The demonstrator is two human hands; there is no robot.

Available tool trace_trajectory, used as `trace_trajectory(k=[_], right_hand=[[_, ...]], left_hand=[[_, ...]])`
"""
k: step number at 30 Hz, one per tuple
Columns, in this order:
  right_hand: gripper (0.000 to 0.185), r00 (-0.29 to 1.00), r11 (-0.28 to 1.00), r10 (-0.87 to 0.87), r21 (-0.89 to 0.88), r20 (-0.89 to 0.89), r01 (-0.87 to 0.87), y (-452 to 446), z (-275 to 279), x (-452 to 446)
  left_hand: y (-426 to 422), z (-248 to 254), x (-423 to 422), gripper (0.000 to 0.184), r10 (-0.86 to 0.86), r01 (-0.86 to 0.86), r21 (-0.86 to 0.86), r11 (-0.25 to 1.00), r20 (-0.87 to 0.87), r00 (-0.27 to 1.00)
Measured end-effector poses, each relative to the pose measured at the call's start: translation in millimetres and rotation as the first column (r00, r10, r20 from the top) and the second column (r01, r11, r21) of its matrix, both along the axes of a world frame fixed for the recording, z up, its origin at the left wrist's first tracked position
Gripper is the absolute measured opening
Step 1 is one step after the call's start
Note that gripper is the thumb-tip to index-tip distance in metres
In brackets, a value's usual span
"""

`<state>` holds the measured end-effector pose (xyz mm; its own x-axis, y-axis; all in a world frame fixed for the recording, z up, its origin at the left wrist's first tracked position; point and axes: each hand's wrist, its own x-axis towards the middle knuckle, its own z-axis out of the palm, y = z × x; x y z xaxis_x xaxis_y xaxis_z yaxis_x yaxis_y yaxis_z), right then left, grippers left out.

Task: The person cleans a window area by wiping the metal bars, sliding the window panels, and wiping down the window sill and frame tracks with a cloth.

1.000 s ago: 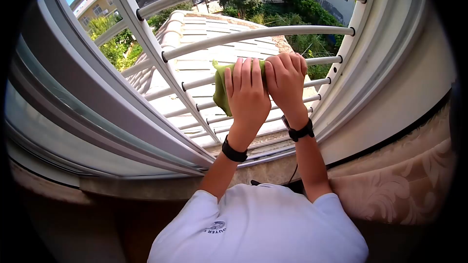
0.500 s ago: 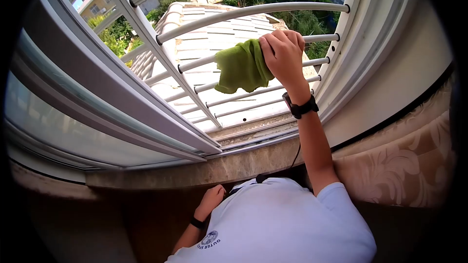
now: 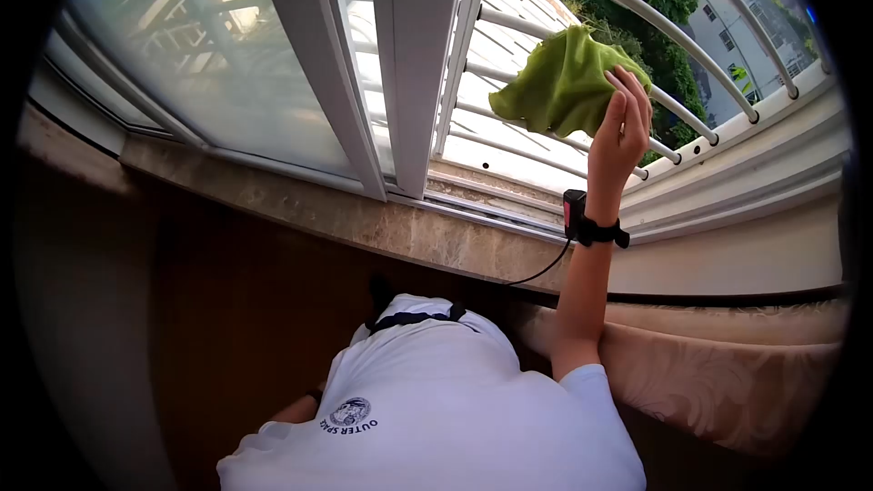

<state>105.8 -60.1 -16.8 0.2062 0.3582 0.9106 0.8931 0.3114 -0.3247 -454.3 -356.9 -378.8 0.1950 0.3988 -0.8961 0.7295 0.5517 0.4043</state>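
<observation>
My right hand (image 3: 622, 127) is closed on a green cloth (image 3: 566, 82), which hangs loosely to the left of the fingers. The cloth lies over the white window bars (image 3: 668, 102) and hides parts of them. A black strap with a small device (image 3: 575, 214) sits on my right wrist, and a thin cable runs down from it. My left hand is out of sight; only the forearm (image 3: 297, 409) with a dark wristband shows at the lower left, beside my white shirt.
A sliding window frame (image 3: 400, 64) with glass (image 3: 218, 64) stands at the left. Below the opening runs a stone sill (image 3: 364, 223). A patterned curtain (image 3: 718, 373) lies at the lower right. Beyond the bars are a tiled roof, trees and a building.
My left hand has come off the cloth, dropped to my side and gone out of view. The view has swung, and my right hand and the cloth now appear further right.
</observation>
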Motion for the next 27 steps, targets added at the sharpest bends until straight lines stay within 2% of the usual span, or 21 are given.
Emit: trace_trajectory(k=[5, 7, 9, 12, 15, 17, 18, 19, 20, 21, 22, 23, 25, 27], right_hand=[[0.042, 0.922, 0.961, 0.196, -0.123, -0.334, -0.249, -51.2, -50.3, -70.3], [0.044, 0.924, 0.945, 0.193, -0.190, -0.331, -0.265, -69.7, -68.9, -91.7], [0.045, 0.890, 0.904, 0.204, -0.270, -0.409, -0.332, -90.7, -89.8, -107.2], [0.039, 0.859, 0.771, 0.184, -0.473, -0.478, -0.428, -118.3, -102.9, -131.4], [0.032, 0.826, 0.560, 0.266, -0.618, -0.497, -0.552, -122.8, -116.2, -152.1], [0.029, 0.827, 0.530, 0.304, -0.637, -0.474, -0.560, -117.4, -118.0, -167.6], [0.030, 0.834, 0.560, 0.300, -0.622, -0.463, -0.547, -115.4, -117.0, -171.6], [0.031, 0.839, 0.587, 0.295, -0.606, -0.458, -0.537, -113.5, -113.4, -177.7], [0.031, 0.841, 0.712, 0.386, -0.457, -0.378, -0.533, -102.7, -107.4, -188.0], [0.030, 0.858, 0.731, 0.413, -0.451, -0.306, -0.512, -99.3, -104.5, -191.0], [0.027, 0.876, 0.745, 0.448, -0.467, -0.178, -0.476, -96.3, -104.6, -191.0], [0.024, 0.879, 0.763, 0.475, -0.476, -0.047, -0.438, -92.9, -107.0, -193.1], [0.020, 0.876, 0.721, 0.476, -0.607, 0.084, -0.334, -88.2, -131.4, -195.8], [0.016, 0.864, 0.647, 0.481, -0.726, 0.149, -0.235, -87.0, -176.4, -195.8]], left_hand=[[-54.3, 21.8, 17.8, 0.028, 0.093, -0.089, -0.075, 0.993, 0.045, 0.995], [-71.9, 30.8, 19.7, 0.028, 0.111, -0.102, -0.127, 0.987, 0.061, 0.992], [-88.8, 38.4, 16.5, 0.027, 0.113, -0.095, -0.187, 0.978, 0.085, 0.990], [-105.1, 52.0, 3.8, 0.027, 0.046, 0.002, -0.288, 0.958, 0.159, 0.986], [-91.0, 60.7, -5.6, 0.026, -0.122, 0.230, -0.338, 0.913, 0.310, 0.943], [-54.1, 59.2, -14.5, 0.026, -0.301, 0.392, -0.243, 0.888, 0.337, 0.892], [-26.3, 55.5, -22.1, 0.026, -0.376, 0.434, -0.169, 0.885, 0.293, 0.879], [7.3, 54.4, -32.8, 0.026, -0.395, 0.406, -0.057, 0.912, 0.148, 0.907], [48.4, 52.4, -40.3, 0.025, -0.299, 0.303, 0.113, 0.946, -0.051, 0.953], [82.6, 60.8, -44.0, 0.024, -0.063, 0.093, 0.202, 0.975, -0.147, 0.987], [113.2, 81.0, -42.6, 0.022, -0.048, 0.157, 0.504, 0.849, -0.223, 0.974], [145.2, 103.7, -33.6, 0.022, 0.049, 0.061, 0.595, 0.802, -0.167, 0.985], [194.1, 136.6, -0.5, 0.022, 0.108, -0.147, 0.629, 0.763, 0.100, 0.989], [220.3, 132.6, 37.1, 0.022, -0.020, -0.163, 0.660, 0.733, 0.261, 0.965]])
